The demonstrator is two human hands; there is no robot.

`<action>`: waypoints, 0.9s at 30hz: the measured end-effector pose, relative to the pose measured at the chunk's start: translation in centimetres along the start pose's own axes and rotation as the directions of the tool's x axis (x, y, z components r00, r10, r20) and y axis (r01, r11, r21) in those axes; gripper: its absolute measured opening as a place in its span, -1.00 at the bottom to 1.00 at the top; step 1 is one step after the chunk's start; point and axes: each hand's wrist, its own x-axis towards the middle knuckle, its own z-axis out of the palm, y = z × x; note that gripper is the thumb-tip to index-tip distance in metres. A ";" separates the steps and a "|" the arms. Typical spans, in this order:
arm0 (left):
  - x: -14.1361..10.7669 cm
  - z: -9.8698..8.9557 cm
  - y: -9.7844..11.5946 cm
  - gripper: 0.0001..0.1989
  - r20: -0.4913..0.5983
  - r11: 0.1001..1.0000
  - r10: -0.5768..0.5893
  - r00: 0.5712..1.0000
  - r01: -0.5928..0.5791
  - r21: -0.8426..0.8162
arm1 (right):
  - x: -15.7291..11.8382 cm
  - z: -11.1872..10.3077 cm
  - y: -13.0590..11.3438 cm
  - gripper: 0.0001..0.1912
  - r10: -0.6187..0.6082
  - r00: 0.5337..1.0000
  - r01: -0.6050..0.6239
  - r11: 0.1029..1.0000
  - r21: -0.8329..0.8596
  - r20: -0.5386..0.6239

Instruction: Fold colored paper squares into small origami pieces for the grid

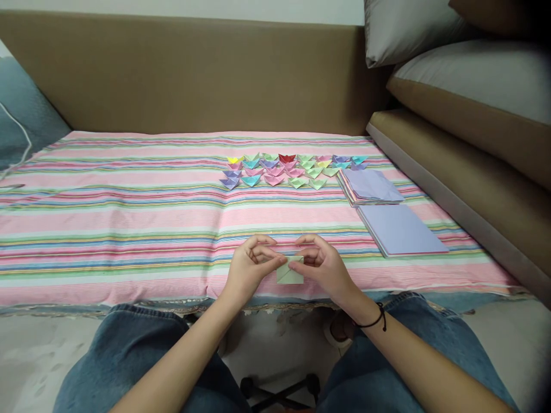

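Observation:
Between my two hands is a small folded square of pale green paper, held just above the near edge of the striped cloth. My left hand pinches its upper left part between thumb and fingers. At the upper right, my right hand grips it the same way, the thumb lying on its face. Diagonal crease lines show on the paper. Beyond the hands, several small folded paper boats in many colours stand in rows on the cloth.
To the right lie a stack of lilac-topped paper sheets and a second, rumpled stack behind it. Large cushions pile up along the right side. A brown backrest closes off the far side of the striped cloth.

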 end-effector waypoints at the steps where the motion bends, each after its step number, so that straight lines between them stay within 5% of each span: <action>1: 0.0 0.0 0.0 -0.64 0.003 1.000 0.002 1.000 -0.002 0.003 | 0.0 0.0 0.1 -0.59 -0.001 1.000 0.001 1.000 -0.012 -0.001; 27: 0.1 0.2 0.4 -0.55 -0.001 0.999 -0.014 1.000 0.014 0.045 | 0.2 0.1 -0.4 -0.64 0.053 0.998 -0.053 0.998 0.024 -0.013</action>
